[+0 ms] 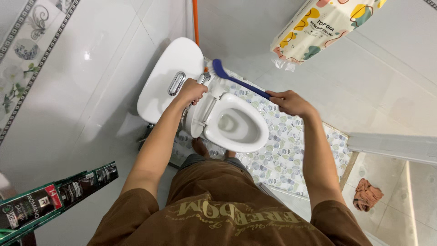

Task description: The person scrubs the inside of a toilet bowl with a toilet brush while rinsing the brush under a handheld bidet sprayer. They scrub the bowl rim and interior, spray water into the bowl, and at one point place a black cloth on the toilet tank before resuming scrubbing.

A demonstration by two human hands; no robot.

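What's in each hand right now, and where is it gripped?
Right hand holds the blue toilet brush by its handle end; left hand grips the metal spray nozzle.

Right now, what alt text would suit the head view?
Seen from above, a person's left hand grips a metal sprayer beside a white toilet, while the right hand holds a blue brush over it.

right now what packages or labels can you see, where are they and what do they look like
Wrapped paper pack: top right against the white wall, long block, cream wrap with yellow, green and orange blobs.
Sachet strip: bottom left, hanging row of flat packets, black and green with red patches.
Shirt print: bottom centre, pale lettering on brown cloth.
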